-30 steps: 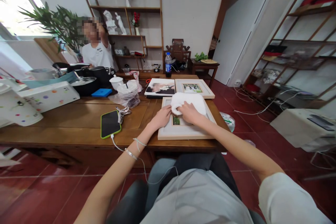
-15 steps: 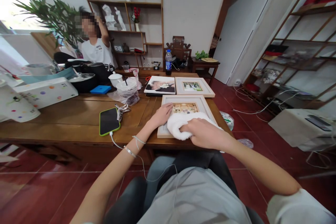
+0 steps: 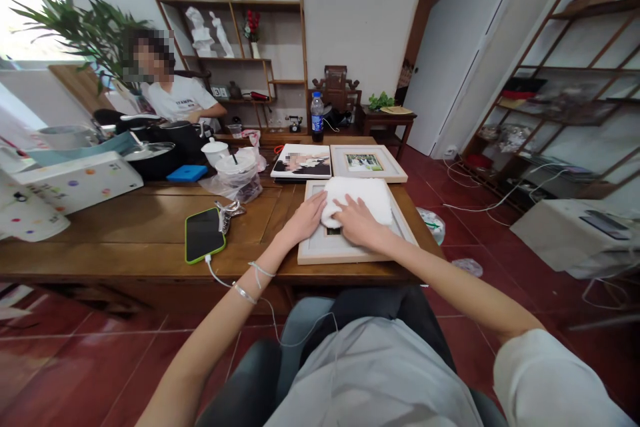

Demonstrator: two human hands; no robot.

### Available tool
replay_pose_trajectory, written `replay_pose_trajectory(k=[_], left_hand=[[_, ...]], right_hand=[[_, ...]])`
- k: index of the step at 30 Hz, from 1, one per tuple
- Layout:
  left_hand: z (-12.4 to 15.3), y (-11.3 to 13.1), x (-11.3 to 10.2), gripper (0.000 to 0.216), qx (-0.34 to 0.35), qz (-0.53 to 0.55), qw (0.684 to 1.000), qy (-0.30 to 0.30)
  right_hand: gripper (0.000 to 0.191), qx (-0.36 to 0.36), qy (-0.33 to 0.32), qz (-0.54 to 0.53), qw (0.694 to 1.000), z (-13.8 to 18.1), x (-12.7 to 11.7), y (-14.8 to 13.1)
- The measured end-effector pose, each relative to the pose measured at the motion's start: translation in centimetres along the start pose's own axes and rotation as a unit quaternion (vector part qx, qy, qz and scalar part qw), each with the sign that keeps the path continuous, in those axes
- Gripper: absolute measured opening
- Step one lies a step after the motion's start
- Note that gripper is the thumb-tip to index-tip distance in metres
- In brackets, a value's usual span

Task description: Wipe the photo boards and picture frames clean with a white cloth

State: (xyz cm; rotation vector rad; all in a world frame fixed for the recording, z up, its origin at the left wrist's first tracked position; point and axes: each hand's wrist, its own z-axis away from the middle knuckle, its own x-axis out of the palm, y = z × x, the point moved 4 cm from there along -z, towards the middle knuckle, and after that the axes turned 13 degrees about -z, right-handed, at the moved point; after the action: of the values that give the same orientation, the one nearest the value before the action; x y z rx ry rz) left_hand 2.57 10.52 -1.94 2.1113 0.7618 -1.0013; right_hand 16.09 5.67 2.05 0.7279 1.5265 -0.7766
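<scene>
A white fluffy cloth [image 3: 369, 199] lies spread over the upper middle of a pale wooden picture frame [image 3: 320, 255] and covers most of its picture. My right hand [image 3: 356, 221] presses on the cloth from above, its fingers spread out rather than wrapped round it. Along the frame's left side rests my left hand [image 3: 307, 215], fingers stretched out and close together, the tips at the cloth's left edge. Only a small dark strip of the picture shows below the cloth.
Behind are a second picture frame [image 3: 370, 177], a photo album [image 3: 301, 161] and a bottle [image 3: 317, 117]. A charging phone [image 3: 205, 235], blue box [image 3: 187, 173], bagged cup [image 3: 236, 163] and pot [image 3: 150, 157] stand leftward. A person [image 3: 180, 99] sits across the table [image 3: 150, 230].
My right hand has moved the cloth up and away from me over the frame, and its fingers have spread. My left hand stays at the frame's side. The other person has lowered a raised arm.
</scene>
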Motion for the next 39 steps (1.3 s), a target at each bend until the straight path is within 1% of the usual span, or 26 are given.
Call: replay_pose_trajectory(k=[4, 9, 11, 14, 16, 18, 20, 22, 24, 27, 29, 30, 32, 35, 37, 39], left_hand=[[0.0, 0.1, -0.2, 0.05, -0.008, 0.006, 1.0, 0.01], [-0.1, 0.6, -0.5, 0.047, -0.03, -0.022, 0.999, -0.002], [-0.1, 0.9, -0.7, 0.045, -0.025, -0.03, 0.999, -0.013], [-0.1, 0.9, -0.6, 0.043, -0.019, -0.044, 0.999, -0.026], [0.0, 0.6, -0.3, 0.042, -0.018, -0.057, 0.998, -0.032], [0.0, 0.3, 0.1, 0.043, -0.014, -0.072, 0.996, -0.04], [0.0, 0.0, 0.4, 0.046, -0.01, -0.083, 0.995, -0.045], [0.0, -0.1, 0.6, 0.046, -0.007, -0.087, 0.995, -0.05], [0.0, -0.2, 0.6, 0.046, -0.005, -0.09, 0.994, -0.055], [-0.1, -0.1, 0.6, 0.045, -0.004, -0.095, 0.994, -0.054], [-0.1, -0.1, 0.5, 0.044, -0.003, -0.095, 0.994, -0.048], [-0.1, -0.2, 0.5, 0.043, -0.003, -0.095, 0.994, -0.046], [-0.1, -0.2, 0.6, 0.042, -0.001, -0.093, 0.995, -0.045], [-0.1, -0.2, 0.7, 0.042, 0.0, -0.085, 0.995, -0.047], [-0.1, -0.2, 0.7, 0.043, -0.001, -0.085, 0.995, -0.048], [-0.1, -0.1, 0.7, 0.044, -0.003, -0.089, 0.995, -0.049]], right_hand=[[0.041, -0.066, -0.011, -0.014, 0.998, 1.8, 0.0, -2.6], [0.043, -0.15, -0.039, -0.015, 0.988, 4.4, -1.0, -4.4], [0.039, -0.165, -0.046, -0.013, 0.985, 5.2, -1.8, -4.8], [0.033, -0.15, -0.066, -0.012, 0.986, 6.5, -3.0, -4.9], [0.031, -0.121, -0.075, -0.012, 0.99, 7.5, -3.5, -4.3], [0.032, -0.08, -0.072, -0.015, 0.994, 8.3, -3.6, -2.9], [0.035, -0.045, -0.056, -0.016, 0.997, 8.6, -3.3, -0.8], [0.041, -0.026, -0.031, -0.006, 0.999, 8.4, -2.7, 1.8], [0.048, -0.008, 0.004, 0.017, 1.0, 7.4, -2.5, 4.7], [0.05, 0.054, 0.08, 0.046, 0.994, 4.9, -3.4, 8.8], [0.047, 0.077, 0.113, 0.055, 0.989, 3.2, -4.1, 10.7], [0.047, 0.08, 0.117, 0.056, 0.988, 2.4, -4.3, 11.2], [0.046, 0.073, 0.095, 0.053, 0.991, 1.1, -4.0, 11.4], [0.046, 0.045, 0.05, 0.057, 0.996, 0.5, -2.7, 9.9], [0.042, 0.019, 0.034, 0.067, 0.997, 1.3, -2.0, 8.2], [0.038, 0.001, 0.015, 0.069, 0.997, 3.0, -1.9, 6.3]])
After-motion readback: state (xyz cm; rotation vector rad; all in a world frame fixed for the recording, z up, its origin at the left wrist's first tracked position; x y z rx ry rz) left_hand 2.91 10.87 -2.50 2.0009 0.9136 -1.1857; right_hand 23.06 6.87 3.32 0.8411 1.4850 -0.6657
